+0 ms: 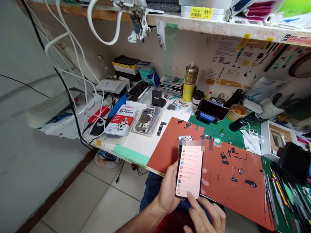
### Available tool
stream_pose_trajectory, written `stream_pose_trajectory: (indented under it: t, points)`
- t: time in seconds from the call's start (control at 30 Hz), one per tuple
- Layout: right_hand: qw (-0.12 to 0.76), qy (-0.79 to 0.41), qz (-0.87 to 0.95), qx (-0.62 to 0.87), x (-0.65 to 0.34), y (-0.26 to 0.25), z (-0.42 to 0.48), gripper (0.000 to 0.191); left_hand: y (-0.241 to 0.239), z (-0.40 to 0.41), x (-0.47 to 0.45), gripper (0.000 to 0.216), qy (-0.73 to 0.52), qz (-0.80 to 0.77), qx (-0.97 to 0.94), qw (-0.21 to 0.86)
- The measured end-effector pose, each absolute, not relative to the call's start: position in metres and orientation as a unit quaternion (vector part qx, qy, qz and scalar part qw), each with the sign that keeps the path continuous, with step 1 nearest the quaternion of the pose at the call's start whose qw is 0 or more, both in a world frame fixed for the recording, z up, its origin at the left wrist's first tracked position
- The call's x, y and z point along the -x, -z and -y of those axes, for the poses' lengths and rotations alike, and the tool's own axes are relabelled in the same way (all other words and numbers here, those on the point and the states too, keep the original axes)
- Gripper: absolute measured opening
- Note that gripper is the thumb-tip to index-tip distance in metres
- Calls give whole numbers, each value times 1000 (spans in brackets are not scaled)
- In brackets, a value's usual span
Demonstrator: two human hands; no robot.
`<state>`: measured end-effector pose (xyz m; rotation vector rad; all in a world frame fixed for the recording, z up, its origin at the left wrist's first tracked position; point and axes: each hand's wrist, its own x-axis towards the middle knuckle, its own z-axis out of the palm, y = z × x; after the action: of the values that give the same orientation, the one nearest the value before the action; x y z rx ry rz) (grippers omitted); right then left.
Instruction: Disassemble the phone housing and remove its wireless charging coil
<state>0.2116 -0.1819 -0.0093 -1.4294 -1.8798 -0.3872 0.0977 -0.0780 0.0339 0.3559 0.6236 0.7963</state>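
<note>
My left hand is wrapped round a smartphone, its fingertips showing past the right edge. The lit screen shows a list of rows with small icons; a blurred block covers its top. At the lower end of the screen is a fingertip of my right hand, which holds nothing, its fingers partly bent and apart. Just beyond the smartphone, an opened phone body lies on the orange mat, partly hidden. Small phone parts are scattered over the mat's right side.
Tweezers and screwdrivers line the right side. Farther back are a propped-up phone, a spray can and a phone frame in a clear tray. A battery box lies left. White cables hang beside the overhead shelf.
</note>
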Motion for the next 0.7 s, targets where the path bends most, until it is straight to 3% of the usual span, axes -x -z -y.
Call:
stream_pose_trajectory:
  t: [0.13,0.23,0.43,0.7]
  points:
    - [407,139,680,594,-205,0,172,28,-32,79,-98,72,-393,-292,-159,858]
    - [435,160,653,599,-206,-2,170,29,-33,80,-97,67,-391,-287,-153,861]
    - [371,166,735,543,-221,0,178,27,-39,79,-95,71,-366,-313,-156,862]
    - [383,139,705,581,-216,-10,174,30,-32,80,-97,67,-390,-297,-142,860]
